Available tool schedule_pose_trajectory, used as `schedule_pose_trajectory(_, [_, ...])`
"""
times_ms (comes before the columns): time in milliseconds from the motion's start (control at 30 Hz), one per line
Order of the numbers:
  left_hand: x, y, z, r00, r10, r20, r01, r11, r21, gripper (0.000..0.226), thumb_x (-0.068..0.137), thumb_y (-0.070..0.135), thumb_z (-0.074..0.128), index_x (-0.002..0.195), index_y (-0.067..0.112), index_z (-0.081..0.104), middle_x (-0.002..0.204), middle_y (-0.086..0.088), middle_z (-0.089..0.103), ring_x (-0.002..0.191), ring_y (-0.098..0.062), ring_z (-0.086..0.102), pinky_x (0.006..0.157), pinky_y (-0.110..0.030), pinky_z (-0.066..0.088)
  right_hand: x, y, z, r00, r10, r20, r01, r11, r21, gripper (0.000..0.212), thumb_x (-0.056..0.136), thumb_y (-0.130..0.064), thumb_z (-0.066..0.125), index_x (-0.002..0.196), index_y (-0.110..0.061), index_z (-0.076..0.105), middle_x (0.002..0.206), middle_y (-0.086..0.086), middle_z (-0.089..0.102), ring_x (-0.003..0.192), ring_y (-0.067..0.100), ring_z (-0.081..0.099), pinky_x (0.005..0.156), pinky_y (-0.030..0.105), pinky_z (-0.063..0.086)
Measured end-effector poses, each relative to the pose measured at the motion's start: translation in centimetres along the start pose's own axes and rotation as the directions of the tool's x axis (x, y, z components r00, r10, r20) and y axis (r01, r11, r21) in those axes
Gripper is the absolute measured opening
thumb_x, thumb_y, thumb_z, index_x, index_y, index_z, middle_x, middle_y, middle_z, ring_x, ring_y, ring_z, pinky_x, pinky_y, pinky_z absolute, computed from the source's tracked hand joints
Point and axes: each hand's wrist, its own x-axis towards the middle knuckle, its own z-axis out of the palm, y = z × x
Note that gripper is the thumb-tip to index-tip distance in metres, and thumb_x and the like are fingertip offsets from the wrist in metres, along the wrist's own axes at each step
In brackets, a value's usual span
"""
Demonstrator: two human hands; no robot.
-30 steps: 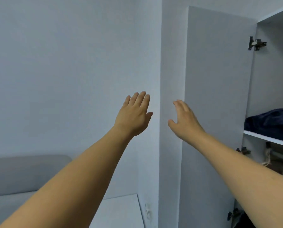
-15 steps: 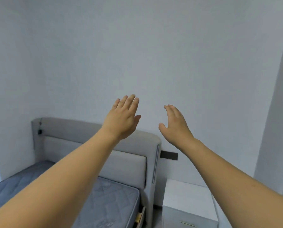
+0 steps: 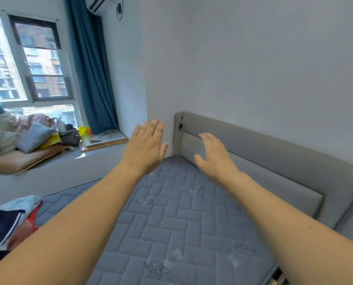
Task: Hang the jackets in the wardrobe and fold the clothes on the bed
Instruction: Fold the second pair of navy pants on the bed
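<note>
Both my arms stretch out in front of me above the bed. My left hand (image 3: 146, 146) is held up with straight fingers and holds nothing. My right hand (image 3: 213, 156) is likewise raised with straight fingers and is empty. Below them lies the blue quilted mattress (image 3: 181, 219) of the bed. A heap of clothes (image 3: 9, 221) in navy, red and light blue lies on the mattress at the far left edge of the view, well away from both hands. The wardrobe is out of view.
A grey padded headboard (image 3: 274, 161) runs along the wall on the right. At the left, a window ledge (image 3: 48, 159) carries pillows, bundled fabric and small items, below a window with a blue curtain (image 3: 91, 68).
My view has swung left from the open wardrobe, past the nightstand, to the bed and window. Both hands stay raised and empty in front of me.
</note>
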Motion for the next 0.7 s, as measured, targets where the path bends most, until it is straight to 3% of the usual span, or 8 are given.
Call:
schedule_pose_trajectory(200, [-6.4,-15.5,4.6,0.960,-0.260,0.099,0.242,0.956,0.166,0.066,0.100,0.040,0.039,0.153,0.006,0.020,0.159,-0.013,0.021,0.146,-0.029,0.019,0.119,-0.046,0.015,7.3,-8.6,15.6,0.969,-0.188,0.164,0.159,0.972,0.175,0.061,0.097,-0.021,0.051,0.150,-0.006,0.027,0.155,0.008,0.029,0.141,0.023,0.025,0.116,0.029,0.015])
schedule_pose_trajectory(367, [-15.5,-26.9,7.6,0.853,-0.485,0.192,0.415,0.853,0.316,0.065,0.101,0.040,0.038,0.152,0.004,0.021,0.157,-0.015,0.023,0.143,-0.032,0.023,0.117,-0.046,0.018,9.8,-17.4,29.8,0.873,-0.350,0.339,0.233,0.911,0.341,0.064,0.098,-0.022,0.051,0.152,-0.008,0.022,0.159,0.008,0.023,0.146,0.023,0.018,0.118,0.032,0.012])
schedule_pose_trajectory(500, [-25.0,-35.2,8.8,0.731,-0.654,0.195,0.558,0.737,0.381,0.064,0.097,0.036,0.047,0.149,0.003,0.030,0.153,-0.016,0.031,0.140,-0.033,0.029,0.115,-0.047,0.021,8.7,-25.3,39.7,0.770,-0.459,0.443,0.267,0.862,0.430,0.064,0.097,-0.022,0.052,0.152,-0.006,0.023,0.159,0.010,0.022,0.146,0.023,0.018,0.119,0.032,0.011])
schedule_pose_trajectory(700, [-38.4,-45.1,13.7,0.441,-0.864,0.243,0.733,0.503,0.458,0.063,0.097,0.036,0.044,0.149,0.003,0.026,0.154,-0.017,0.028,0.138,-0.033,0.030,0.113,-0.046,0.024,6.2,-34.5,54.2,0.673,-0.523,0.523,0.256,0.828,0.498,0.059,0.090,-0.014,0.056,0.145,-0.002,0.036,0.150,0.014,0.036,0.138,0.030,0.032,0.114,0.033,0.022])
